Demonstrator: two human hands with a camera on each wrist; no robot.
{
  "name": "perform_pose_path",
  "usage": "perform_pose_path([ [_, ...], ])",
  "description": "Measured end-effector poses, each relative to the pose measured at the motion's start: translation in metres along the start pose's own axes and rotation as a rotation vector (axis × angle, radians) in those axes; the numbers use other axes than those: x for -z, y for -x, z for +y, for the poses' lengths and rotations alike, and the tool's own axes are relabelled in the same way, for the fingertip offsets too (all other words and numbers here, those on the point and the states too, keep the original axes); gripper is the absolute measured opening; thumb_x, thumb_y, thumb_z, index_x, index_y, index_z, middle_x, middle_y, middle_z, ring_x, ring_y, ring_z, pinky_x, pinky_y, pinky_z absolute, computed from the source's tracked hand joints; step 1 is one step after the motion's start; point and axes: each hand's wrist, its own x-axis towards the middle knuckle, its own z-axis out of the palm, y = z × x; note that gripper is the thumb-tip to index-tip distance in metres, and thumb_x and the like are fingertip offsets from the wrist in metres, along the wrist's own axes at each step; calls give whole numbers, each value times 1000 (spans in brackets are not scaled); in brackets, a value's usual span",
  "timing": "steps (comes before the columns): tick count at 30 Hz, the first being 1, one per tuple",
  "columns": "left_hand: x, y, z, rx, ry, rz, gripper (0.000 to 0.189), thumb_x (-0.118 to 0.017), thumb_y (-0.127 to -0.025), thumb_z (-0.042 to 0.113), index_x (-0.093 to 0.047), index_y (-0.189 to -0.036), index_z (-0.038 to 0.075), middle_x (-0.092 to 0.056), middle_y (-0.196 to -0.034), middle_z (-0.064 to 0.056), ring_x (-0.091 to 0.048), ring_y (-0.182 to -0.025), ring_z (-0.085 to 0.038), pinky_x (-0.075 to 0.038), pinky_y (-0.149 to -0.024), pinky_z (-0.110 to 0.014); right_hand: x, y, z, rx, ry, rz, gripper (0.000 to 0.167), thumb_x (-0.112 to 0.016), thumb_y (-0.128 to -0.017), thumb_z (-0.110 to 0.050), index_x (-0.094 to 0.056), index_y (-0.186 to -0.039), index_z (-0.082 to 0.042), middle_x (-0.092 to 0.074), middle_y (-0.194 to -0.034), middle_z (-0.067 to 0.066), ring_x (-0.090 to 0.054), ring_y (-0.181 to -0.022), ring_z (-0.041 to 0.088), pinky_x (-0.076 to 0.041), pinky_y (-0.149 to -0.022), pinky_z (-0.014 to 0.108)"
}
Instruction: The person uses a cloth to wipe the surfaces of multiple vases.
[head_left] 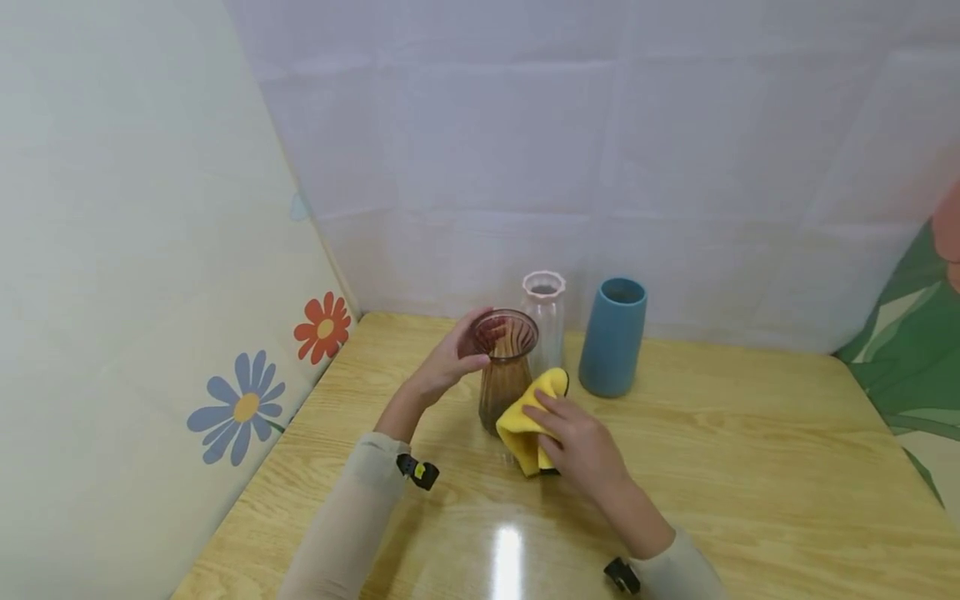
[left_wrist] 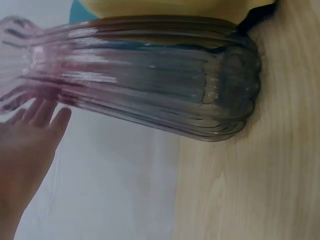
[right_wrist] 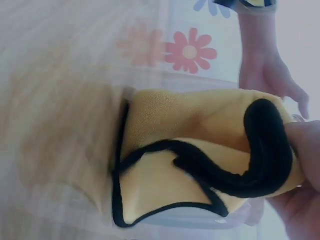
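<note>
A ribbed glass vase point(head_left: 502, 385), purplish at its flared rim and smoky brown below, stands nearly upright in the head view. My left hand point(head_left: 452, 360) grips its neck from the left, thumb in front and fingers behind the rim. In the left wrist view the fingertips touch the vase point(left_wrist: 150, 75) just under the flare. From the right, my right hand point(head_left: 581, 443) holds a yellow cloth point(head_left: 525, 423) against the vase's lower side. The right wrist view shows the black edging of the folded cloth point(right_wrist: 165, 180), which hides much of the vase. Whether the base touches the table I cannot tell.
Right behind the held vase stands a clear vase with a pinkish scalloped rim point(head_left: 544, 312). A matte blue vase point(head_left: 612, 342) stands to its right. The wood-grain table point(head_left: 750, 450) meets a pale wall covering point(head_left: 487, 150) at the back.
</note>
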Motion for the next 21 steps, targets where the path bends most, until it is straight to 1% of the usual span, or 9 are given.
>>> perform_pose_path([
  [3, -8, 6, -2, -7, -64, 114, 105, -79, -87, 45, -17, -160, 4, -30, -161, -24, -31, -148, -40, -35, -118, -43, 5, -2, 5, 98, -19, 114, 44, -79, -76, 4, -75, -118, -9, -69, -127, 15, -68, -111, 38, -59, -87, 44],
  [5, -15, 9, -3, -24, -106, 185, 108, -80, -84, 48, -17, -159, 2, -28, -162, -23, -29, -149, -39, -29, -121, -47, 8, -5, 7, 144, -35, 174, 44, -78, -75, 5, -75, -118, -8, -69, -127, 16, -67, -112, 40, -59, -86, 44],
  [7, -21, 11, -5, -42, -137, 241, 110, -81, -84, 46, -16, -159, 0, -27, -163, -24, -27, -150, -38, -24, -122, -50, 12, -8, 9, 166, -52, 211, 43, -76, -77, 5, -74, -119, -7, -69, -128, 16, -65, -115, 41, -57, -89, 44],
  [9, -28, 10, -5, -51, -174, 290, 113, -83, -83, 46, -15, -159, -1, -30, -161, -24, -30, -148, -39, -25, -122, -52, 14, -11, 10, 171, -69, 236, 40, -73, -82, 3, -73, -121, -6, -67, -130, 15, -63, -119, 41, -55, -95, 43],
  [11, -34, 8, -5, -45, -205, 328, 117, -84, -80, 50, -14, -159, -1, -33, -159, -24, -34, -146, -39, -26, -121, -53, 15, -16, 11, 171, -79, 255, 36, -69, -87, 1, -73, -122, -6, -66, -132, 14, -61, -123, 40, -52, -100, 40],
  [13, -39, 5, -3, -36, -227, 347, 120, -83, -79, 53, -12, -160, 0, -36, -157, -23, -38, -144, -38, -29, -120, -52, 14, -22, 13, 179, -79, 282, 33, -66, -91, -2, -72, -123, -6, -66, -133, 15, -60, -124, 40, -50, -103, 39],
  [15, -41, 1, -3, -28, -234, 351, 118, -83, -80, 53, -12, -160, 1, -40, -154, -22, -42, -141, -38, -32, -119, -50, 12, -27, 16, 187, -77, 298, 31, -66, -93, -3, -72, -123, -6, -65, -134, 15, -59, -126, 40, -50, -105, 40],
  [19, -38, -2, -4, -28, -216, 342, 104, -82, -86, 38, -16, -159, 3, -45, -150, -24, -49, -135, -40, -39, -114, -50, 1, -33, 23, 204, -59, 308, 33, -68, -89, -2, -72, -122, -6, -65, -133, 16, -56, -128, 42, -51, -102, 46],
  [21, -35, -3, -5, -26, -211, 334, 103, -82, -86, 39, -18, -158, 4, -46, -148, -25, -50, -133, -41, -41, -112, -52, -6, -32, 27, 211, -41, 291, 36, -69, -88, 0, -72, -123, -6, -65, -133, 17, -56, -129, 42, -53, -99, 47],
])
